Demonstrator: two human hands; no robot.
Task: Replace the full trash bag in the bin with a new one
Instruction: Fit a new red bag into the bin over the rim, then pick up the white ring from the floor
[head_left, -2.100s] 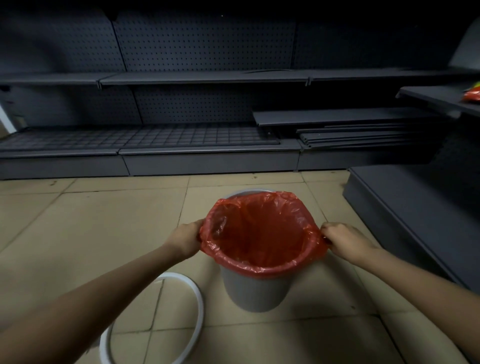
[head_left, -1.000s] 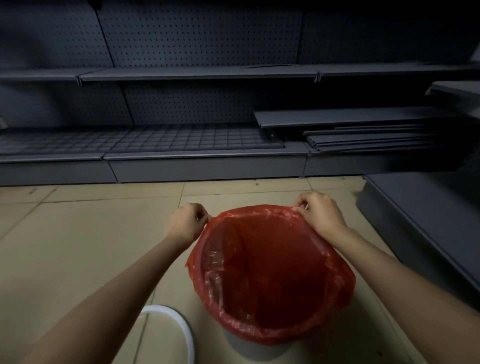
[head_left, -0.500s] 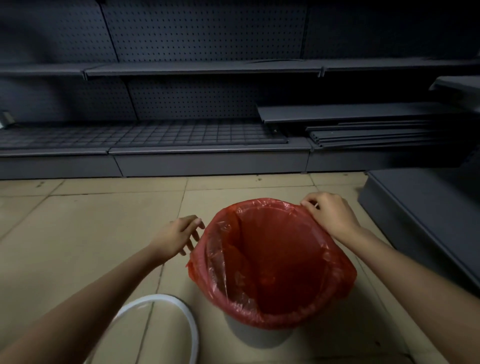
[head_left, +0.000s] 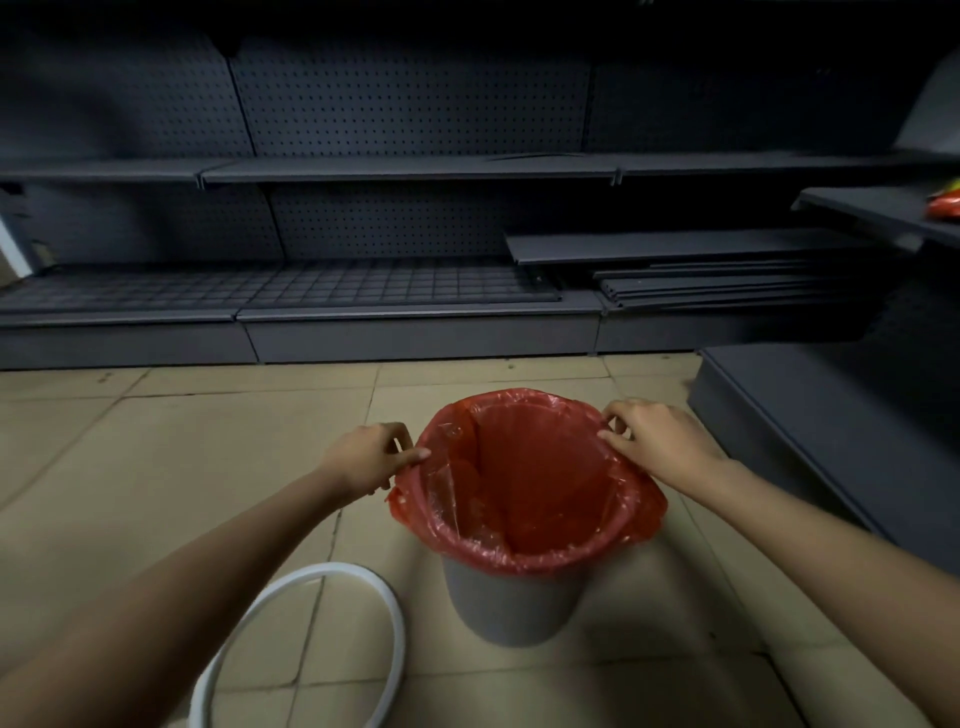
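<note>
Standing on the tiled floor (head_left: 156, 467), the grey bin (head_left: 506, 605) is lined with a red trash bag (head_left: 524, 499), whose edge is folded outward over the rim all the way round. The bag interior appears to hold no contents. No brand, label or legible writing is visible on the bin, the bag or the surrounding fixtures.

Left hand (head_left: 366, 457): positioned at the left side of the rim. The thumb and fingers are curled together and pinch the folded bag edge where it overhangs the bin.

Right hand (head_left: 657, 441): positioned at the far right side of the rim. The fingers are bent, and the thumb and forefinger close on the bag edge at the rim; the remaining fingers rest on the plastic.

A white ring (head_left: 306, 649) lies flat on the floor to the near left of the bin, apart from it.

Dark metal shelving (head_left: 405, 169) with a perforated back panel runs along the far side. A wire grid panel (head_left: 291, 283) lies on its lowest level, and a stack of loose shelf boards (head_left: 701, 270) rests to the right of the grid. A small red item (head_left: 945, 205) lies on a shelf at the right edge; it is too small to identify.
</note>
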